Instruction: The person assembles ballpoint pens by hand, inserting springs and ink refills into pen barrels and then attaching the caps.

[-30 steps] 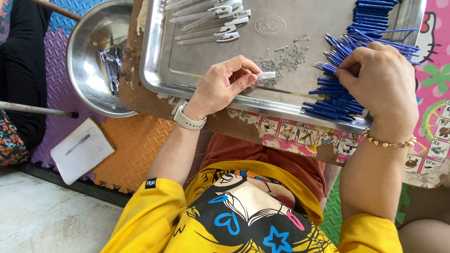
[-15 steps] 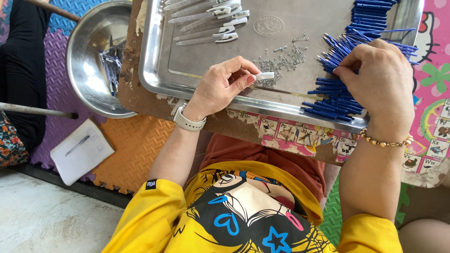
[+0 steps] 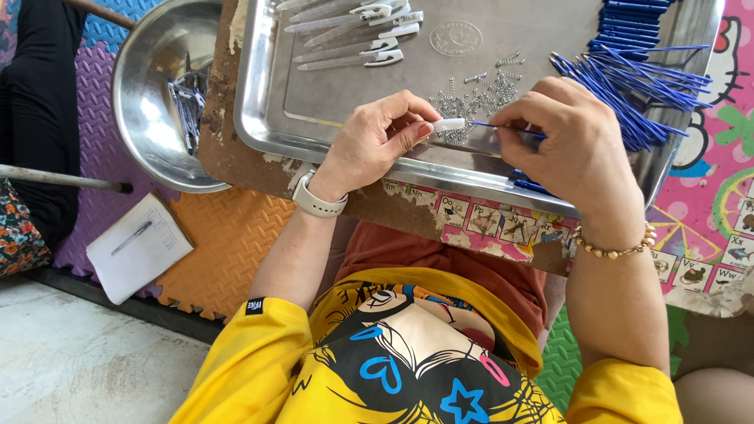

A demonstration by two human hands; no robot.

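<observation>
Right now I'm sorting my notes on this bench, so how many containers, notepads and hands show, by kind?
Steel tray: 1
Round steel bowl: 1
Notepad with a pen on it: 1
Hands: 2, the left hand pinching a small white piece, the right hand holding a thin blue refill
Total: 5

— Any labels or signs?
— A round embossed stamp [image 3: 456, 37] near the steel tray's [image 3: 259, 118] far edge.
— Anything else?
— A white notepad [image 3: 138, 247] on the orange floor mat [image 3: 228, 243], left of the table.
</observation>
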